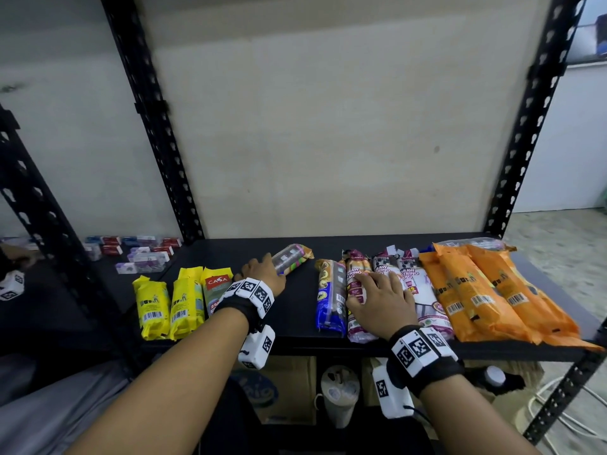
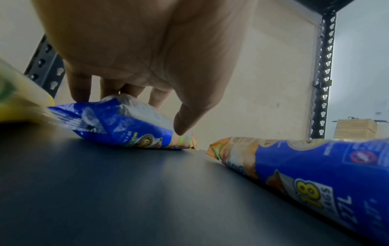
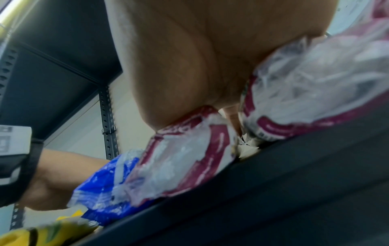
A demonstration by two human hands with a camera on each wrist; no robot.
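Nearest, both forearms reach over the front edge of a black metal shelf board (image 1: 295,326), each wrist wrapped in a black band with white marker blocks. The board carries a row of plastic packs of rolled bags lying lengthwise. At the left are two yellow film packs (image 1: 151,307) and a grey-green pack with a red label (image 1: 215,287). After a bare gap come a blue film pack (image 1: 330,303), three maroon-and-clear packs printed "draw string bag" (image 1: 359,333) and a pile of long orange packs (image 1: 486,297) at the right end. White rolled bags show through the clear film of the maroon packs.

The right hand (image 1: 382,303) lies palm down across the two leftmost maroon packs, fingers spread and fairly straight, thumb against the side of the leftmost one. In the blurred right wrist view one finger seems to dip into the gap between the two packs, so a light hold cannot be ruled out.

Further back, a loose blue-and-clear film pack (image 1: 292,257) lies askew on the bare middle of the board. The left hand (image 1: 264,272) grips its near end, fingers (image 2: 80,93) over the top and thumb at the side.

Beyond, on the neighbouring shelf to the left, lie small blue, red and purple cartons (image 1: 141,249), and a beige back panel (image 1: 328,142) closes the rack.
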